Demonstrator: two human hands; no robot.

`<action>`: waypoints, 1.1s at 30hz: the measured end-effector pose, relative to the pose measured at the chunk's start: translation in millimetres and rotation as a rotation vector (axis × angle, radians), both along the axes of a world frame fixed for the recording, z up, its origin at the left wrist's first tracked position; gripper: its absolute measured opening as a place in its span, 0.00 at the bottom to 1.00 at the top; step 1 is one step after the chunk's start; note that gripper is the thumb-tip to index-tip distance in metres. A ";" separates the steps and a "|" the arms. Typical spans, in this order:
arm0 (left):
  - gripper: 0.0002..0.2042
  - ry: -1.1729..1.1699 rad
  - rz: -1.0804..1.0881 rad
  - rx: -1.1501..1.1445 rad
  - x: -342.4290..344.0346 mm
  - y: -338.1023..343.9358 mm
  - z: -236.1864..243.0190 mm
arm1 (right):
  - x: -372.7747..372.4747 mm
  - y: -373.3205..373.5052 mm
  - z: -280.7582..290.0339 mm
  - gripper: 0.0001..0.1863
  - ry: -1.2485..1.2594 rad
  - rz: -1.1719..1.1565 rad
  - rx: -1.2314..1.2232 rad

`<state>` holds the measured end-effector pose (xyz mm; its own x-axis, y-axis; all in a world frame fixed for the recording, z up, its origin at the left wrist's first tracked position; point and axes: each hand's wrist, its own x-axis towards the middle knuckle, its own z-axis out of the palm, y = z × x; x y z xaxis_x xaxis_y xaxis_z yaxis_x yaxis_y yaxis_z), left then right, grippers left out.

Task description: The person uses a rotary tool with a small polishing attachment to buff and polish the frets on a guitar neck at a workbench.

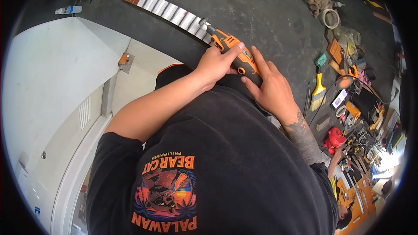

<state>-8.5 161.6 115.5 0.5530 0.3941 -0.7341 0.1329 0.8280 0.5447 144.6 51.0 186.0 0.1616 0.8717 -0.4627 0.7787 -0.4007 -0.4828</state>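
Observation:
My left hand (215, 64) wraps round the front half of an orange and black rotary tool (233, 43), its thumb lying along the top. Around the tool's dark rear end, my right hand (275, 88) closes with fingers on one side and thumb on the other. The tool's small round head points up and left, over a long metal strip (172, 13) lying on the dark table. Shiny raised bands run across the strip, and its far left end is rusty brown. Whether the head touches the strip I cannot tell.
A small plastic bottle (69, 10) lies at the far left of the dark table (270, 13). Rightward are a yellow-handled paintbrush (318, 91), a tape roll (330, 18), a brown cloth (314, 1) and crowded tools. Another person's hand (335, 159) is beside a red tool (334, 139).

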 end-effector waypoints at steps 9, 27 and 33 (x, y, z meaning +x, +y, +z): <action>0.20 -0.320 -0.140 0.056 10.0 -29.3 20.0 | 1.0 -43.1 43.5 0.46 0.082 -0.115 0.083; 0.16 -0.156 0.223 0.057 -8.3 -39.9 -29.4 | 23.5 3.7 -34.0 0.42 -0.030 0.332 0.163; 0.19 -0.134 0.224 0.005 -11.5 -41.3 -39.4 | 21.5 9.7 -37.2 0.42 -0.017 0.349 0.086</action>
